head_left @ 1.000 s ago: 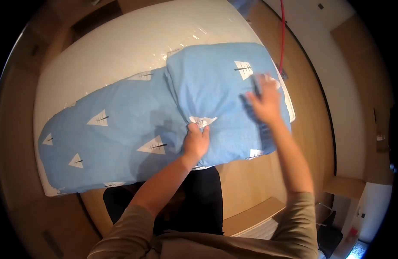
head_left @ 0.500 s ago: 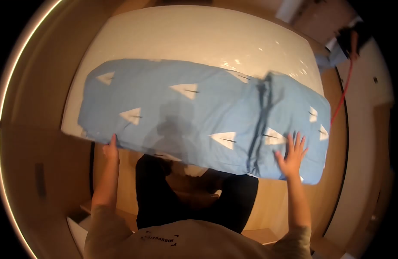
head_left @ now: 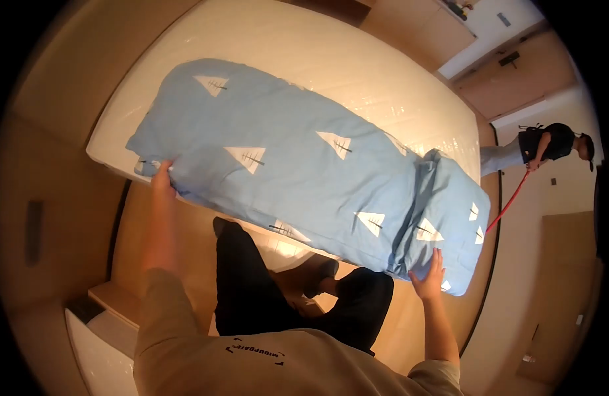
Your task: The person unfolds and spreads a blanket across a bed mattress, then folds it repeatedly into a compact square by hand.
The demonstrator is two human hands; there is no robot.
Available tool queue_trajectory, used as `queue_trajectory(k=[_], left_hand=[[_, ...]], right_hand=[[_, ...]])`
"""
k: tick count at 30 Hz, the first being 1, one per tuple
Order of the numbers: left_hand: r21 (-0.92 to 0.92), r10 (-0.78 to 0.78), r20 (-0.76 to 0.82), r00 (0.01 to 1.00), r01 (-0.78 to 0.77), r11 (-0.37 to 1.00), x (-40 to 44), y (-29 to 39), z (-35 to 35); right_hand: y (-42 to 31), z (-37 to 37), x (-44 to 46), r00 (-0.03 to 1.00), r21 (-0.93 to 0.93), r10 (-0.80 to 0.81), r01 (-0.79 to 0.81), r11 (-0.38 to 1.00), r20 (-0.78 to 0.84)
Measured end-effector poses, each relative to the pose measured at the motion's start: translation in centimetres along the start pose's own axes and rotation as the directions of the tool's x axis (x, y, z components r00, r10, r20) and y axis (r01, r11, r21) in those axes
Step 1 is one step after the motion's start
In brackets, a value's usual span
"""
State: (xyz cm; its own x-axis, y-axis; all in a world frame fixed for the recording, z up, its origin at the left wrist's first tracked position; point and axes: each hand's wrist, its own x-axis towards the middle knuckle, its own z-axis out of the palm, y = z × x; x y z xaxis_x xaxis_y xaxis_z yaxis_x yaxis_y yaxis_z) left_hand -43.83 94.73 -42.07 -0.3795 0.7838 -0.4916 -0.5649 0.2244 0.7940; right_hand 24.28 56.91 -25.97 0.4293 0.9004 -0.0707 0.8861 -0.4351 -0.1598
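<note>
A blue quilt (head_left: 285,138) with white tree shapes lies in a long strip on a pale mattress (head_left: 331,59) under shiny plastic. Its right end is folded over, with a creased ridge. At the quilt's near left edge, my left hand (head_left: 163,179) is closed on the fabric beside a tree print. My right hand (head_left: 431,280) rests against the near edge of the folded end, fingers spread and thumb apart, gripping nothing.
Another person (head_left: 549,146) in a dark top and cap stands beyond the mattress's right end, holding a red hose or cord (head_left: 509,206). My legs in black trousers (head_left: 248,284) are at the near side. A white-sided box (head_left: 96,356) is at lower left.
My left hand has moved from the quilt's middle to its near left edge and taken hold there. My right hand has moved down to the near edge. The view has turned, bringing the other person into sight.
</note>
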Motion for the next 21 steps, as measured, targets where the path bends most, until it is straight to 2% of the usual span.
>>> queue_trajectory(k=[1, 3, 4, 5, 7, 9, 11, 12, 13, 14, 15, 16, 18, 19, 21], left_hand=[[0.006, 0.023, -0.025, 0.999, -0.023, 1.0, 0.4, 0.4, 0.7], [0.058, 0.314, 0.072, 0.947, -0.318, 0.946, -1.1, 1.7, 3.8], [0.071, 0.455, 0.127, 0.882, -0.465, 0.882, -3.2, 2.9, 6.3], [0.175, 0.577, 0.211, 0.789, -0.611, 0.772, -4.9, 3.8, 8.9], [0.317, 0.731, 0.414, 0.543, -0.839, 0.443, -9.0, 5.2, 14.5], [0.181, 0.67, 0.654, 0.35, -0.933, 0.311, -16.4, 5.6, 19.8], [0.24, 0.568, 0.768, 0.296, -0.955, 0.173, -22.1, 1.7, 22.4], [0.076, 0.529, 0.848, -0.023, -0.983, -0.166, -24.9, 0.1, 23.5], [0.002, 0.348, 0.937, -0.037, -0.994, -0.111, -28.7, -0.8, 24.2], [-0.027, 0.108, 0.993, -0.049, -0.979, -0.202, -31.5, -2.9, 24.5], [-0.151, 0.03, 0.986, -0.164, -0.955, -0.256, -33.3, -5.6, 24.4], [-0.274, -0.05, 0.961, -0.272, -0.914, -0.298, -34.4, -8.9, 23.8], [-0.378, -0.237, 0.922, -0.306, -0.845, -0.378, -35.5, -15.5, 21.8], [-0.393, -0.262, 0.913, -0.312, -0.845, -0.364, -36.3, -17.9, 20.6], [-0.415, -0.305, 0.897, -0.319, -0.848, -0.331, -37.6, -21.3, 19.2]], right_hand=[[-0.3, -0.2, -0.5, 1.0, -0.014, 0.0, 0.0, 1.0, -0.002], [-0.6, -0.2, -1.8, 1.0, -0.029, -0.006, 0.006, 1.0, -0.018], [-0.5, -0.1, -2.4, 0.999, -0.018, -0.013, 0.012, 1.0, -0.039], [-0.2, -0.1, -3.2, 0.998, -0.006, -0.018, 0.018, 1.0, -0.058], [-0.7, -0.8, -4.9, 0.997, -0.002, -0.016, 0.016, 1.0, -0.076], [-0.8, -1.1, -6.1, 0.989, 0.062, -0.061, 0.07, 0.996, -0.134], [-1.5, -1.8, -7.3, 0.986, 0.103, -0.066, 0.082, 0.991, -0.153], [-1.7, -1.8, -7.7, 0.982, 0.185, -0.066, 0.098, 0.978, -0.175], [-1.7, -1.6, -8.2, 0.978, 0.267, -0.065, 0.117, 0.956, -0.197], [-1.7, -1.4, -8.5, 0.974, 0.346, -0.063, 0.138, 0.928, -0.22], [-1.5, -0.9, -8.8, 0.975, 0.393, -0.066, 0.147, 0.908, -0.213], [-1.7, -0.6, -9.1, 0.984, 0.519, -0.012, 0.105, 0.848, -0.18], [-2.7, 0.2, -9.1, 0.992, 0.732, 0.071, 0.025, 0.681, -0.101], [-3.3, 0.8, -8.5, 0.993, 0.813, 0.102, -0.017, 0.582, -0.052], [-5.0, 0.8, -6.6, 0.992, 0.849, 0.115, -0.099, 0.518, 0.046]])
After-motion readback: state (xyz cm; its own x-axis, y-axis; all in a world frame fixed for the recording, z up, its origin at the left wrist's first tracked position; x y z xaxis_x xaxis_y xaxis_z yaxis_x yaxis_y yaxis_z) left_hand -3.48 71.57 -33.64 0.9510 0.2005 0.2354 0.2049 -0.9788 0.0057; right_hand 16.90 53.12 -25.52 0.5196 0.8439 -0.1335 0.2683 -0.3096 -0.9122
